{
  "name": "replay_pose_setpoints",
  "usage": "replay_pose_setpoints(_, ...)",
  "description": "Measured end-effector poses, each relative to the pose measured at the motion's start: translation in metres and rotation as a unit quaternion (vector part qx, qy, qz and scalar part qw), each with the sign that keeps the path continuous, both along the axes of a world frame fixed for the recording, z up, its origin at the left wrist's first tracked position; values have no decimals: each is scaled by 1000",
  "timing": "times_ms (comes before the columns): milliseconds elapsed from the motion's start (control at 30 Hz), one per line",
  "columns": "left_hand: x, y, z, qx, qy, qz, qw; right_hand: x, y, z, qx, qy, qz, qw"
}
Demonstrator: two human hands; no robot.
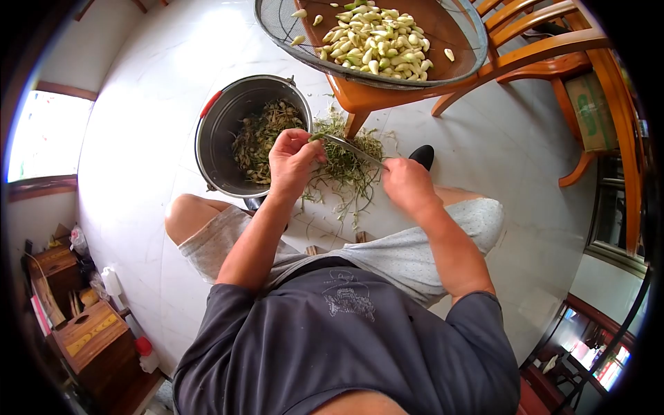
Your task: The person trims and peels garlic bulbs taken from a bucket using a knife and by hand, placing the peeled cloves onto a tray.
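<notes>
My left hand (294, 160) pinches a small green piece (316, 137) at its fingertips, near the right rim of a metal bucket (212, 149). The bucket holds bulbs with dry stems (263, 138). My right hand (409, 185) is closed on the handle end of a curved knife (354, 150), whose blade reaches left to the green piece. Below the blade lies a pile of cut stems and roots (346, 173) on the floor. Beyond my hands, pale peeled-looking bulbs (380, 43) are heaped in a round mesh sieve (290, 48).
The sieve rests on a wooden chair (360, 97) at the top. More wooden chair parts and a green carton (591, 111) stand at the right. A black shoe (422, 156) shows beside the pile. Wooden boxes (93, 335) are at the lower left.
</notes>
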State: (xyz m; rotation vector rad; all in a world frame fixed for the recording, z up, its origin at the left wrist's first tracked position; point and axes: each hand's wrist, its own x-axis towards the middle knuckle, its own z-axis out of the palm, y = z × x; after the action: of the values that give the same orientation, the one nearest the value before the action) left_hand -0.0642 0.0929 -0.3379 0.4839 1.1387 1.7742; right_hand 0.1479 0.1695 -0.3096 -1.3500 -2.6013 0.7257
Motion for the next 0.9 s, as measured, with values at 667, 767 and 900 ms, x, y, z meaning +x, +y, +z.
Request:
replay_pose_setpoints(667,-81,100,136,4,315,-122,941,14,21,17,-123,-79,-26,989)
replay_pose_setpoints(767,-131,71,86,-170,313,-273,894,13,22,25,-133,-69,-26,988)
replay_pose_setpoints(900,-166,42,-35,-379,263,-295,837,10,24,13,-125,-73,-4,990)
